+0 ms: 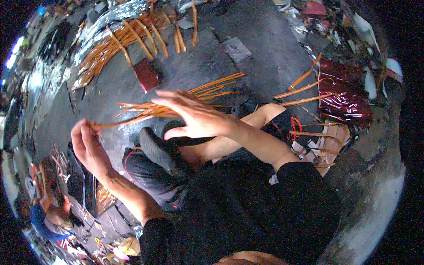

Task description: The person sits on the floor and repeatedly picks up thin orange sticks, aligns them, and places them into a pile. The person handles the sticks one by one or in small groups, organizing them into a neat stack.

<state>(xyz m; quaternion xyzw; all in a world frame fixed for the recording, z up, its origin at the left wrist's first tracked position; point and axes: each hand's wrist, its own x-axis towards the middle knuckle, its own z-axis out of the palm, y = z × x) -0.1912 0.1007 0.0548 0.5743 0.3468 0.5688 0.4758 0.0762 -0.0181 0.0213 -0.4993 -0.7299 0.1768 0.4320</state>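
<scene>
Near the left side, my left hand (pixel 88 145) has its fingers closed on the end of a thin orange-brown stick (pixel 112 123). This stick slopes up to the right toward a loose bundle of similar sticks (pixel 216 88) lying on the grey floor. Over the bundle's middle is my right hand (pixel 194 117), its fingers stretched and its thumb apart, holding nothing I can see. It hides part of the bundle; whether it touches the sticks I cannot tell. A dark grey, soft-looking object (pixel 154 145) lies just below the right hand.
Upper left, a large heap of brown sticks (pixel 106 51) lies by crumpled silvery sheeting (pixel 106 24). A dark red piece (pixel 145 75) and a clear plastic packet (pixel 236 49) are on the floor. Shiny dark red sheeting (pixel 344 95) lies right. Another person's blue clothing (pixel 44 223) shows lower left.
</scene>
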